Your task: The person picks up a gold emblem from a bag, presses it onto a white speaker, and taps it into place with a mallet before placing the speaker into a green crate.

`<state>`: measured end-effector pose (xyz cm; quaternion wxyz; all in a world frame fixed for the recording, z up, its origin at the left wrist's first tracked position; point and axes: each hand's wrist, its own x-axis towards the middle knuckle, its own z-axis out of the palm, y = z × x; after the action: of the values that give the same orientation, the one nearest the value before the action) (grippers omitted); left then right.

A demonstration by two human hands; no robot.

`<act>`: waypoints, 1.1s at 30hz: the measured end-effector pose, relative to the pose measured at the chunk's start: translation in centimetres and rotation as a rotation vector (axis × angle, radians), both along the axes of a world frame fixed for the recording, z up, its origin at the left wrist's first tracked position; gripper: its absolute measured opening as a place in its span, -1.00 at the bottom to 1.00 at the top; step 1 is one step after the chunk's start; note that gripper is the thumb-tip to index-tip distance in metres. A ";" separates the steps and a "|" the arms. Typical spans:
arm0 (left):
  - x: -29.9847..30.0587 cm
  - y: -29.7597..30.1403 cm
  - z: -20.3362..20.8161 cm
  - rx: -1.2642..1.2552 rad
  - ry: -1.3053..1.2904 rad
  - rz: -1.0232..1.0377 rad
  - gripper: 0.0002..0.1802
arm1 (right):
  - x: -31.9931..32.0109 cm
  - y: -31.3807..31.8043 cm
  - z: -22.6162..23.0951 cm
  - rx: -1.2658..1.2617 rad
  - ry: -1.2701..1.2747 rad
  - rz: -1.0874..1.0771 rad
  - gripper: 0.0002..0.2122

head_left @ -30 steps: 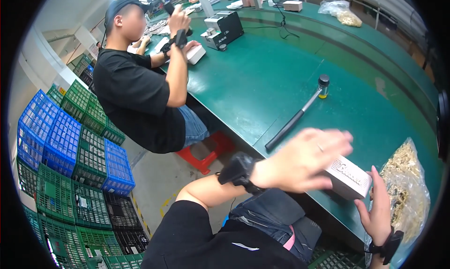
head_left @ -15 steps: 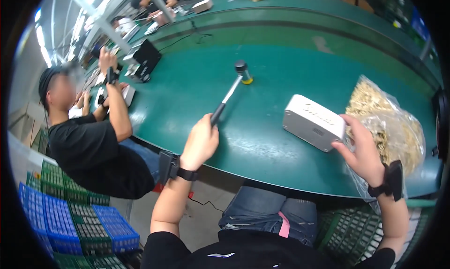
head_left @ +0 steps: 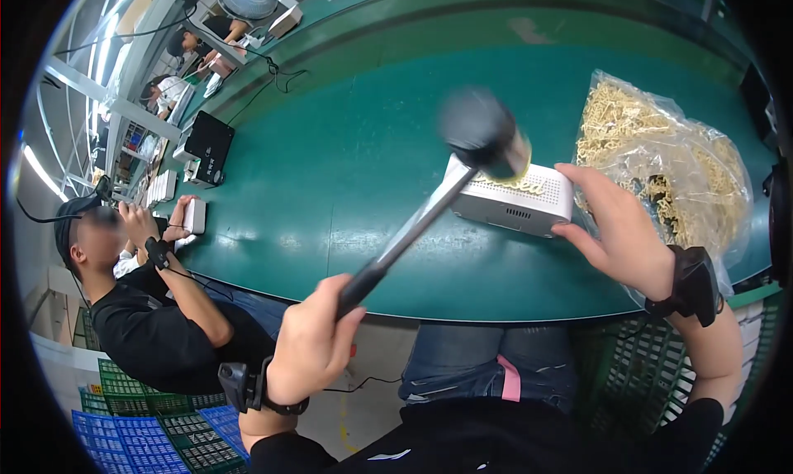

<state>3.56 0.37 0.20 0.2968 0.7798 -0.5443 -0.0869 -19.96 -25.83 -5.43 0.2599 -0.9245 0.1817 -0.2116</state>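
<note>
Mallet (head_left: 429, 218) in the left hand (head_left: 310, 342), fingers closed around its handle; the blurred black head overlaps the top of a pale, perforated box (head_left: 516, 205) in this view, and contact cannot be told. The box rests nearer the front edge of the tabletop (head_left: 372, 143) than the back. Thumb and fingers of the right hand (head_left: 624, 230) clasp its right end. A clear bag (head_left: 665, 164) of yellowish pieces lies toward the tabletop's right edge.
</note>
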 end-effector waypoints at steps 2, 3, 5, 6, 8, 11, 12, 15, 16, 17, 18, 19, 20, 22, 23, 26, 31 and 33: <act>0.3 -0.9 0.2 0.155 -0.072 -0.090 -0.71 | 0.0 0.1 0.0 0.009 -0.003 -0.003 -0.47; 0.3 -0.7 0.4 0.157 -0.074 -0.092 -0.71 | 0.0 0.1 0.0 0.009 0.002 -0.005 -0.47; -0.1 0.0 1.2 0.075 0.050 0.010 -0.72 | 0.0 0.2 -0.2 0.008 0.013 -0.010 -0.47; -0.2 0.2 1.4 0.034 0.113 0.061 -0.72 | 0.1 0.2 -0.3 0.011 0.012 -0.012 -0.47; 0.1 -0.1 0.5 0.066 0.038 0.023 -0.73 | 0.2 0.1 -0.1 0.016 0.011 -0.010 -0.47; 0.1 0.0 0.2 0.134 -0.114 -0.049 -0.74 | 0.0 0.1 0.1 0.011 0.010 0.000 -0.48; 0.1 0.1 0.8 0.117 -0.040 0.007 -0.74 | -0.1 0.1 0.0 0.008 0.013 -0.003 -0.48; 0.2 0.3 1.3 0.088 0.111 0.115 -0.75 | 0.0 0.1 -0.3 0.008 0.008 -0.011 -0.48; 0.3 0.1 0.4 0.071 0.078 0.079 -0.75 | 0.0 0.0 -0.4 0.008 0.000 -0.013 -0.48; 0.2 -0.1 -0.2 0.049 0.043 0.048 -0.75 | 0.0 -0.1 -0.3 0.005 -0.011 -0.009 -0.48; -0.1 -0.3 -0.3 0.028 0.008 0.016 -0.75 | 0.0 -0.1 -0.2 0.003 -0.011 -0.010 -0.48; -0.2 -0.3 0.0 0.026 0.008 0.016 -0.75 | 0.0 0.0 -0.2 0.009 0.000 -0.011 -0.47; -0.3 -0.2 0.4 0.051 -0.004 -0.008 -0.75 | 0.0 0.0 -0.1 0.015 0.011 -0.012 -0.47; -0.7 -0.3 1.5 0.105 -0.026 -0.059 -0.74 | -0.1 0.1 -0.1 0.022 0.023 -0.018 -0.47; -0.9 -0.2 1.6 0.106 -0.026 -0.062 -0.74 | -0.1 0.2 -0.2 0.008 0.018 -0.016 -0.47; -1.6 0.1 1.4 0.034 0.062 -0.018 -0.74 | 0.0 0.3 -0.6 -0.013 0.011 -0.013 -0.46; -1.2 -1.9 0.0 0.157 -0.131 -0.203 -0.74 | -0.5 -0.1 0.0 0.003 0.032 -0.020 -0.47; -2.5 -1.6 2.2 0.161 0.070 -0.065 -0.73 | -0.7 0.1 -0.4 0.024 0.033 -0.017 -0.47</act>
<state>1.03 -1.23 2.37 0.2492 0.7795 -0.5499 -0.1672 -20.63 -25.71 -5.79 0.2663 -0.9230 0.1964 -0.1965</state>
